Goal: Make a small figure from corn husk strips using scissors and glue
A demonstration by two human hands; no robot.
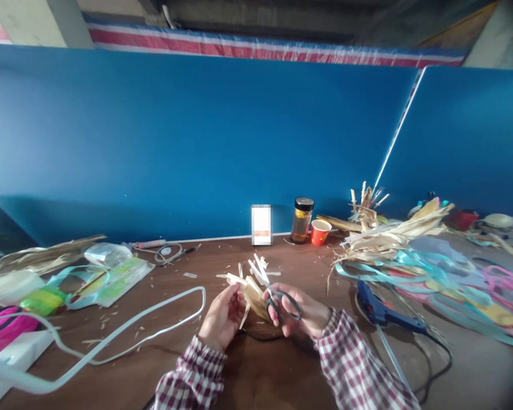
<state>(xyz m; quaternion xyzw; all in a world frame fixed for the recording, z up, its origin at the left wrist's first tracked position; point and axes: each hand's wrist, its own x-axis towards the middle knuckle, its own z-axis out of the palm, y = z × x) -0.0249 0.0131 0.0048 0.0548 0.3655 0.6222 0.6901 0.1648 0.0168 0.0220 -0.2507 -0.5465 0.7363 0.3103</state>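
My left hand [222,316] is closed around a bundle of pale dried husk strips [250,287], holding it over the brown table [256,364]. My right hand [304,312] grips black-handled scissors [277,296], fingers through the loops, with the blades pointing up and left into the strips. Both wrists wear red-and-white checked sleeves. Small husk cuttings lie on the table just beyond the hands.
A blue glue gun [382,310] with a black cord lies to the right, beside a heap of husks [389,236] and coloured ribbons [453,285]. A jar [301,220] and red cup [320,232] stand by the blue wall. A white cable [123,330] and bags lie left.
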